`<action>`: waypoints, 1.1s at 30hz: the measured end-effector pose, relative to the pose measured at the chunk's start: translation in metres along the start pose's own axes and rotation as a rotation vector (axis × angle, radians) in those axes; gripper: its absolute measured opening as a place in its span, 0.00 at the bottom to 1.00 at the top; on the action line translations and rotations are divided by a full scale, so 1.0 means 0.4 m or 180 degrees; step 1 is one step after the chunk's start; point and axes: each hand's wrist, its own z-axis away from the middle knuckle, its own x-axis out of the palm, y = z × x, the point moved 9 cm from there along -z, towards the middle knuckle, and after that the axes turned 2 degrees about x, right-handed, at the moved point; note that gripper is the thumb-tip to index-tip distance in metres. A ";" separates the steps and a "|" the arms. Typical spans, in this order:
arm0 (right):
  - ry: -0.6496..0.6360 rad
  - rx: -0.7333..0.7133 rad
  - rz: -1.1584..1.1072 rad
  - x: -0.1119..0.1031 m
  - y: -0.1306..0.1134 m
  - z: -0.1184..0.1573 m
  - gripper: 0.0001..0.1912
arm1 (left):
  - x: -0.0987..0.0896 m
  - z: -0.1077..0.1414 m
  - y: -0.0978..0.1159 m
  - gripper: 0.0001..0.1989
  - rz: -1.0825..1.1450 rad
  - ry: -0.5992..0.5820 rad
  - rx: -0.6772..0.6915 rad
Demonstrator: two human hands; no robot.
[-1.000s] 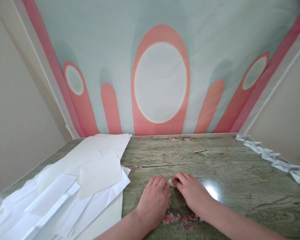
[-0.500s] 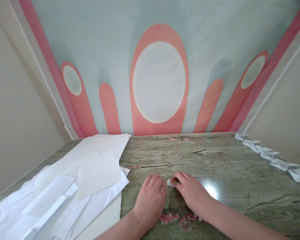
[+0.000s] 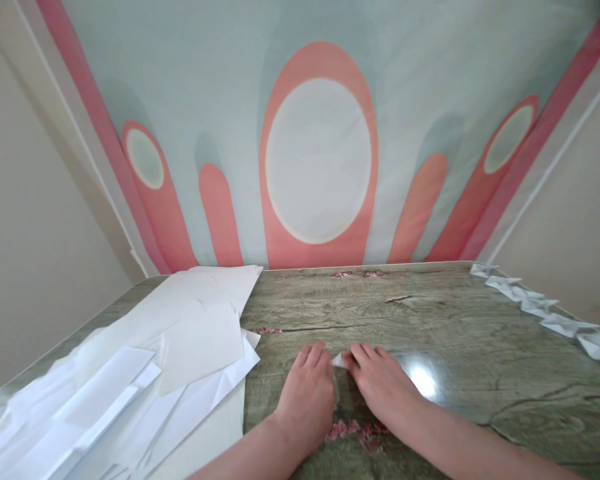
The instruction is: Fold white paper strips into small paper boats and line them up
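A small folded piece of white paper (image 3: 339, 361) shows between my two hands, low over the wood-patterned table (image 3: 430, 320). My right hand (image 3: 380, 383) is closed on its right side, thumb and fingers pinching it. On its left, my left hand (image 3: 307, 393) has its fingers curled and pressed together at the paper's edge; the fingertips are mostly hidden, and most of the paper is covered too. Along the table's right edge stands a row of several folded white paper boats (image 3: 563, 325).
Loose white paper sheets (image 3: 200, 347) lie in an untidy pile on the left of the table, with a folded paper strip (image 3: 105, 387) on top. Behind the table's far edge rises a pale green and pink backdrop (image 3: 320, 160). A light reflection glares right of my right hand.
My right hand's fingers have come down flatter over the paper, and the left hand has shifted slightly right. The whole view has tilted very slightly.
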 end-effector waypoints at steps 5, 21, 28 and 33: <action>-0.0065 0.0034 -0.0156 -0.001 -0.001 -0.003 0.13 | -0.008 0.000 0.001 0.15 0.0004 0.0054 -0.0024; 0.0143 0.0503 -0.2302 -0.001 0.079 -0.035 0.04 | 0.006 -0.053 -0.121 0.09 0.1568 -0.0125 -0.0822; 0.0318 0.0744 -0.2644 0.011 0.086 -0.007 0.06 | 0.053 -0.057 -0.132 0.09 0.1978 -0.0183 -0.1052; 0.0406 0.0667 -0.2909 0.009 0.084 0.007 0.06 | 0.055 -0.051 -0.130 0.09 0.2258 -0.0017 -0.0916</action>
